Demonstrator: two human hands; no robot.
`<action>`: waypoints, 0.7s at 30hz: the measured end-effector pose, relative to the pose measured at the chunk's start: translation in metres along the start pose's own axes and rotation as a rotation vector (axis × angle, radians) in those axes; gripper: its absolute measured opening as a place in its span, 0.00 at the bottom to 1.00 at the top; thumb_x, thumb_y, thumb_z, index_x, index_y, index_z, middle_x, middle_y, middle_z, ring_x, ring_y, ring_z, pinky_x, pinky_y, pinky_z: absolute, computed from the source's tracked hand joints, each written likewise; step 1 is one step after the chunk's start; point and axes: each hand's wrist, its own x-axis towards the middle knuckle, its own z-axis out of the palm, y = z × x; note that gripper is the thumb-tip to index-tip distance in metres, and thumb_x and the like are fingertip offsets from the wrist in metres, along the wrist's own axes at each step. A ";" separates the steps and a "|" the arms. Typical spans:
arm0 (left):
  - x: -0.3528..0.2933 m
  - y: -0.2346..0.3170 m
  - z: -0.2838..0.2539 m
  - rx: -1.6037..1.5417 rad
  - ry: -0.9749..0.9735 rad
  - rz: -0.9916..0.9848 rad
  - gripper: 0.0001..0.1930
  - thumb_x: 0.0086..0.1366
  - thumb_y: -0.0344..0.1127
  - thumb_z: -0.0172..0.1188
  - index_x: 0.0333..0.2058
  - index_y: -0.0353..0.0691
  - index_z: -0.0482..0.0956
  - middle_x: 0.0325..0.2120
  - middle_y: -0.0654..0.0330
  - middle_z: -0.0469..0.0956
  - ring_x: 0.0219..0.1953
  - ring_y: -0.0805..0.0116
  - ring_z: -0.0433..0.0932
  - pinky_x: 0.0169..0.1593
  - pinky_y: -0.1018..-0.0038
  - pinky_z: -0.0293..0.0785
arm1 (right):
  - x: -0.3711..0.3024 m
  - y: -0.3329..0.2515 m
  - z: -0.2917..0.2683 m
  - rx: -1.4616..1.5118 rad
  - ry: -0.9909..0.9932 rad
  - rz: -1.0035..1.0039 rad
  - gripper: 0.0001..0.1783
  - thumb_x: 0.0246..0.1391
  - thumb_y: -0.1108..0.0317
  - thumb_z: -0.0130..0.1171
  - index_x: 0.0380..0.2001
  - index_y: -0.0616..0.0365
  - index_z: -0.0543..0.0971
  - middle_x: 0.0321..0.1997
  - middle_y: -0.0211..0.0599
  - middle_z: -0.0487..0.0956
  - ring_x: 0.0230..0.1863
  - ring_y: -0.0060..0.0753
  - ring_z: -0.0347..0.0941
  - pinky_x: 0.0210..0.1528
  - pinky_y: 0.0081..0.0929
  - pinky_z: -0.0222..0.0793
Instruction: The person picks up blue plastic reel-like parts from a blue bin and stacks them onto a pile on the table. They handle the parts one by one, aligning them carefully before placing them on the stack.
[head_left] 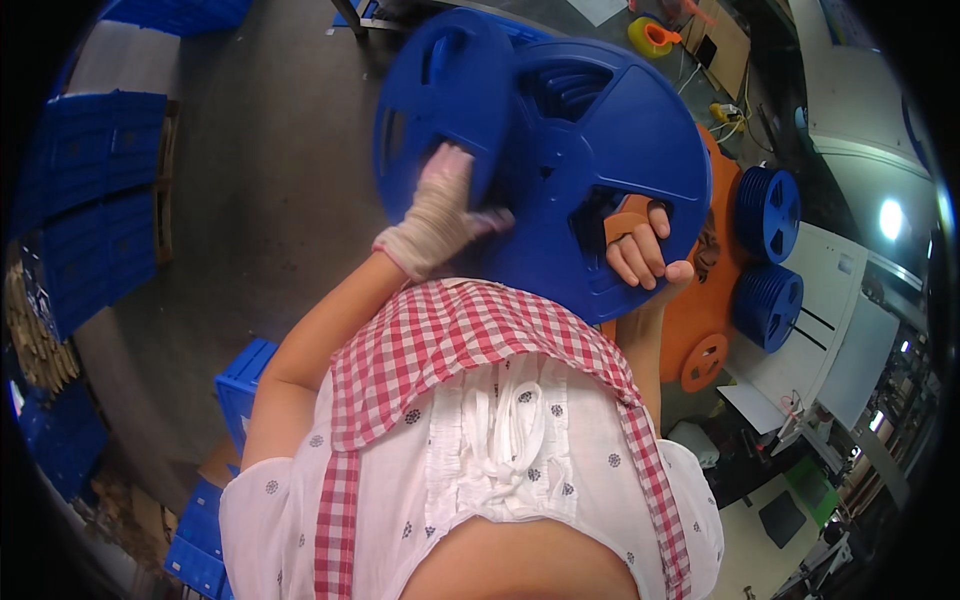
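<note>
My left hand (440,215), in a beige knitted glove with bare fingertips, is at the lower cutout of a blue plastic reel (480,90) and holds it. That reel and the hand are smeared by motion. The reel stands tilted, overlapping the left side of a larger-looking stack of blue reels (625,135) in front of my apron. Through a cutout of the stack curl the fingers of my bare right hand (645,255), gripping it near its right edge. Beside those fingers, an orange piece (627,222) shows inside the cutout.
An orange surface (680,320) lies to the right, with two stacks of blue reels (768,212) and a small orange reel (704,362). Blue crates (100,170) stand at the left. A yellow tape roll (650,38) lies on the far table.
</note>
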 end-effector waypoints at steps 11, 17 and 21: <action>-0.011 -0.067 -0.122 -0.965 0.268 -0.635 0.36 0.60 0.66 0.58 0.53 0.40 0.71 0.49 0.53 0.77 0.50 0.60 0.78 0.49 0.69 0.79 | -0.001 0.001 0.018 -0.184 0.169 -0.038 0.23 0.46 0.72 0.62 0.46 0.58 0.67 0.24 0.27 0.70 0.24 0.24 0.71 0.38 0.27 0.73; -0.049 -0.081 -0.161 -1.451 0.125 -0.544 0.30 0.63 0.62 0.57 0.55 0.46 0.72 0.49 0.57 0.77 0.51 0.60 0.77 0.49 0.63 0.78 | 0.052 0.020 0.039 -0.617 0.368 0.131 0.23 0.49 0.71 0.65 0.46 0.56 0.67 0.30 0.31 0.71 0.32 0.25 0.73 0.46 0.30 0.73; -0.013 -0.008 -0.110 -1.273 -0.030 -0.482 0.31 0.65 0.61 0.55 0.57 0.43 0.69 0.55 0.52 0.72 0.57 0.57 0.73 0.58 0.59 0.72 | 0.077 0.046 0.029 -0.717 0.473 0.281 0.23 0.49 0.71 0.66 0.48 0.60 0.69 0.40 0.42 0.79 0.40 0.34 0.78 0.50 0.33 0.73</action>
